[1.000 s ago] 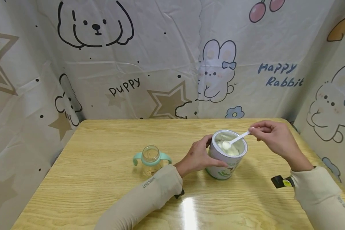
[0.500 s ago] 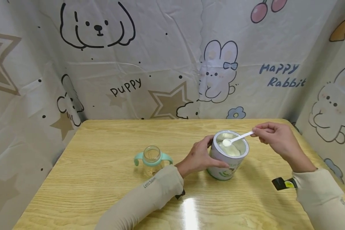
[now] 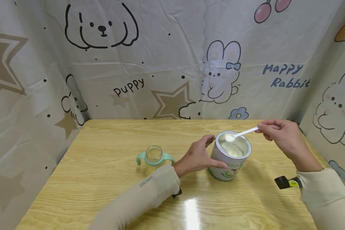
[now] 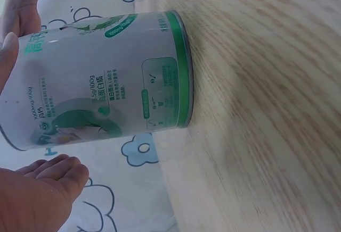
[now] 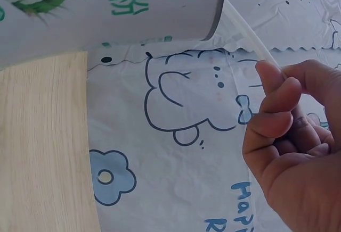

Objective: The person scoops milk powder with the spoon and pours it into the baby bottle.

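My right hand [image 3: 284, 137] pinches the handle end of a white measuring scoop [image 3: 245, 131]. The scoop's bowl, heaped with pale powder, is over the mouth of the milk powder can [image 3: 230, 167], near its far rim. More powder shows inside the can. The left hand [image 3: 197, 155] is spread around the can's left side, thumb in front. In the left wrist view a gap shows between the can [image 4: 106, 83] and the curved fingers [image 4: 64, 176]. In the right wrist view, thumb and index finger grip the scoop handle [image 5: 256, 40]; its bowl is hidden by the can.
A lidless baby bottle [image 3: 154, 158] with mint-green handles stands left of the can, partly behind the left sleeve [image 3: 143, 195]. The wooden table [image 3: 109, 147] ends at a printed curtain [image 3: 166, 57], which also hangs along both sides.
The scoop has risen and shifted toward the can's far rim as the right hand moved slightly right. The left fingers have come away from the can's side. The head view has turned slightly left.
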